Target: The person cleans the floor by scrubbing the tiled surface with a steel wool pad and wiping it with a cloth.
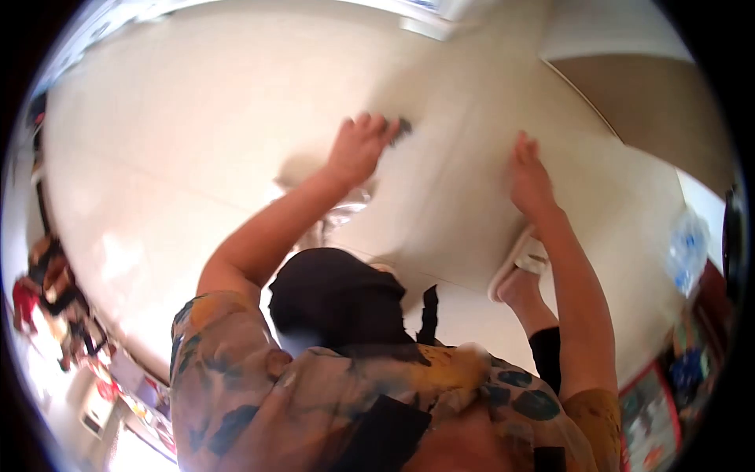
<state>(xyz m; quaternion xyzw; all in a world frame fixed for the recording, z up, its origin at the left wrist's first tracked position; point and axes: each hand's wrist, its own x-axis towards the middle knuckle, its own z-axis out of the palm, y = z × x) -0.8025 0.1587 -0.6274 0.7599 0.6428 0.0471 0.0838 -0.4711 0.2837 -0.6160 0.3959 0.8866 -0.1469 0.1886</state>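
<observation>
My left hand (362,149) is closed, its fingers bent over a small dark object (403,129) just above or on the pale floor. Blur hides what kind of object it is. Off to the right, my right hand (532,179) reaches forward with its fingers stretched out and slightly bent, and I see nothing in it. A shiny silvery item (350,206) shows partly from under my left forearm; I cannot make out its kind. Below my right hand is my right foot in a light slipper (519,263).
Pale floor tiles (197,118) spread around me. A brown-grey panel (653,110) stands at upper right, and a clear plastic bag with blue marks (688,250) lies at the right edge. Assorted items (55,291) line the left side. A red-edged mat or box (651,417) is at lower right.
</observation>
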